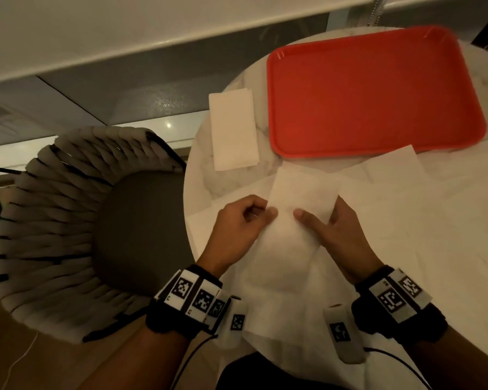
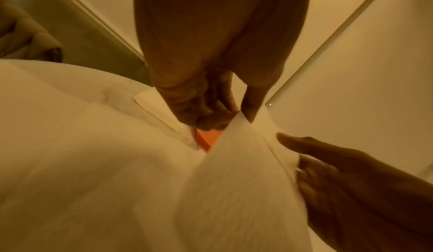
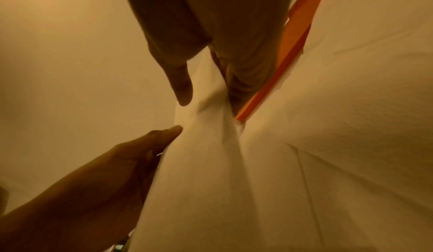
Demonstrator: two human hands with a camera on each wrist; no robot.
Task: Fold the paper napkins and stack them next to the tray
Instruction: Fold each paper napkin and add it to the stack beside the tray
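Note:
A white paper napkin (image 1: 299, 192) is lifted off the table between my two hands. My left hand (image 1: 251, 218) pinches its left edge with thumb and curled fingers; the wrist view shows that left hand (image 2: 211, 111) on the paper's corner. My right hand (image 1: 321, 218) holds the right edge, thumb on top and fingers behind the sheet. The napkin (image 3: 211, 145) hangs in a soft curve below both hands. A folded napkin stack (image 1: 233, 130) lies left of the red tray (image 1: 378, 94).
Several unfolded napkins (image 1: 406, 220) cover the round white marble table (image 1: 209, 178) under and to the right of my hands. A woven grey chair (image 1: 68, 220) stands to the left of the table. A white counter edge runs along the back.

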